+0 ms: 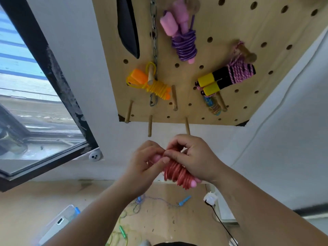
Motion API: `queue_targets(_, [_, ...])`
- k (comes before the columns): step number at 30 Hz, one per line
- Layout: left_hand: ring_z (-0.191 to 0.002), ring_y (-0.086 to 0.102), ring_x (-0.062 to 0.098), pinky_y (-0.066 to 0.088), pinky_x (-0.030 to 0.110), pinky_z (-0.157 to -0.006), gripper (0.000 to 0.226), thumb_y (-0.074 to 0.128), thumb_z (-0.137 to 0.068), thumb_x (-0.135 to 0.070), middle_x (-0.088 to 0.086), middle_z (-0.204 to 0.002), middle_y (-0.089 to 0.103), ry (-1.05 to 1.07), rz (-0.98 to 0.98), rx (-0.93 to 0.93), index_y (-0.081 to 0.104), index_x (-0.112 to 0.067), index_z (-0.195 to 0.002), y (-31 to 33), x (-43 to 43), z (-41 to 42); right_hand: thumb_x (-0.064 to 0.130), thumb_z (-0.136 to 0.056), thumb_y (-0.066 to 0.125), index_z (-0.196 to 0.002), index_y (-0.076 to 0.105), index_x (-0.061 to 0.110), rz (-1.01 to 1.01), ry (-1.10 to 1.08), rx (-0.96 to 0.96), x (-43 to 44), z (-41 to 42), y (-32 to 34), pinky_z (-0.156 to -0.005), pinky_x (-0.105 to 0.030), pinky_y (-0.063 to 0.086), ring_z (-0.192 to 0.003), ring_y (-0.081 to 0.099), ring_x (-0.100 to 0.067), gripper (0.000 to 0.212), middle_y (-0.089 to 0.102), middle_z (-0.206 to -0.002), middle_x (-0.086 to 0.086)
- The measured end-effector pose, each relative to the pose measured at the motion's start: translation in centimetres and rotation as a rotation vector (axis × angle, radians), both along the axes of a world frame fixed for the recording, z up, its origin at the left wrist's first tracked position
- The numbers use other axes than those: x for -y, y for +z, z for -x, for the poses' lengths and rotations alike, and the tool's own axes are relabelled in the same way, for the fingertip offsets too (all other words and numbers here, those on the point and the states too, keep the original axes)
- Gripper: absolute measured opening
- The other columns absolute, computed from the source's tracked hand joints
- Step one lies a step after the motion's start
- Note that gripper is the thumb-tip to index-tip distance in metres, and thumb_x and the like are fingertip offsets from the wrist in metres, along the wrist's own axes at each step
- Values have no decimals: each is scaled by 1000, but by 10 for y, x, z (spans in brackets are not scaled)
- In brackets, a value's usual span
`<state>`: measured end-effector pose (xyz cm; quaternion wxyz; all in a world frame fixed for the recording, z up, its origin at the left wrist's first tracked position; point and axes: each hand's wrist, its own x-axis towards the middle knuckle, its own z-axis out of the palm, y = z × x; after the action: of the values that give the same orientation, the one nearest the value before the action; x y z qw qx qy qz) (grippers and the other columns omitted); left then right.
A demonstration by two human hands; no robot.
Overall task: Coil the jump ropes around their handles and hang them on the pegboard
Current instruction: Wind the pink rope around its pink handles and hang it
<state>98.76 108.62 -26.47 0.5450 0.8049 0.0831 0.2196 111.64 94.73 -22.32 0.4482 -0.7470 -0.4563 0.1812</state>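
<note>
Head view. A red plastic jump rope point(174, 172), coiled tight round its pale pink handles, is held before the white wall, just below the light wooden pegboard point(230, 20). The left hand point(147, 161) pinches the bundle's upper end. The right hand point(195, 159) curls round the coils, its fingertips meeting the left's at the top. Three wound ropes hang on the board:
- a purple rope with pink foam handles point(184, 45)
- a yellow rope with orange handles point(156, 87)
- a pink braided rope with yellow-and-black handles point(229, 76)

A blue-handled cord point(184, 200) lies loose on the wooden surface below.

Bare forearms, left hand point(147, 164) and right hand point(197, 157), fingers point(174, 153) with short, plain nails.
</note>
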Motion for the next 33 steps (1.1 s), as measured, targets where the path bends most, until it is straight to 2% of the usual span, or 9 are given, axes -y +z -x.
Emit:
queue_targets(2, [-80, 62, 14, 52, 20, -69, 4, 67, -92, -27, 0, -92, 59, 17, -82, -22, 69, -25, -90, -4, -21, 3, 21, -89, 75, -84, 71, 20, 31, -5, -8, -20, -1, -2, -70, -23, 51, -80, 64, -11, 6, 67, -79, 9])
queue_targets(5, [-76, 65, 14, 54, 23, -66, 9, 70, -94, -14, -2, -94, 59, 116, -72, -60, 71, -19, -86, -10, -47, 6, 23, -91, 73, -89, 72, 22, 109, -15, -58, -51, 1, -8, -73, -16, 49, -82, 64, -4, 3, 68, -83, 10])
queue_targets(8, [-80, 63, 12, 57, 36, -70, 11, 68, -95, -14, -5, -94, 57, 234, -114, -84, 70, -18, -84, -19, -68, 8, 24, -94, 69, -100, 71, 21, 199, -34, -175, -79, 2, -17, -78, -23, 54, -86, 67, -5, 7, 71, -90, 8])
queue_targets(10, [-85, 60, 14, 56, 41, -75, 10, 64, -96, -14, -6, -95, 55, 281, -166, -105, 68, -16, -87, -26, -81, 8, 24, -97, 65, -97, 70, 21, 241, -50, -211, -96, 5, -23, -69, -27, 53, -79, 68, -10, 7, 71, -86, 4])
queue_targets(14, [-93, 56, 20, 51, 38, -82, 11, 59, -99, -17, -8, -97, 51, 329, -225, -152, 62, -20, -89, -37, -103, 2, 27, -102, 56, -99, 65, 21, 285, -92, -241, -125, 10, -36, -57, -25, 52, -74, 68, -16, 11, 70, -87, -1])
queue_targets(19, [-95, 59, 20, 54, 44, -87, 10, 57, -100, -26, -9, -99, 52, 340, -152, -241, 61, -25, -91, -46, -131, -19, 27, -101, 57, -99, 68, 25, 179, -249, 1, -155, 3, -58, -64, -22, 52, -80, 67, -10, 11, 69, -87, 8])
queue_targets(21, [-95, 59, 21, 54, 45, -87, 11, 59, -99, -25, -7, -101, 53, 367, -120, -238, 63, -24, -89, -47, -139, -29, 28, -101, 58, -102, 70, 23, 125, -299, 4, -165, 1, -64, -63, -25, 56, -81, 68, -12, 13, 71, -88, 7])
queue_targets(24, [-96, 59, 24, 52, 45, -87, 10, 61, -98, -20, -3, -102, 55, 412, -67, -183, 66, -15, -91, -49, -148, -38, 31, -100, 58, -101, 70, 23, 56, -335, 32, -178, -3, -70, -65, -41, 61, -76, 69, -15, 14, 71, -84, 7])
queue_targets(33, [-88, 61, 18, 52, 34, -78, 13, 67, -94, -17, 0, -98, 59, 424, -15, -137, 71, -10, -85, -55, -161, -54, 25, -104, 51, -106, 62, 23, 59, -353, 25, -189, -13, -82, -68, -40, 62, -85, 68, -17, 12, 69, -95, 2])
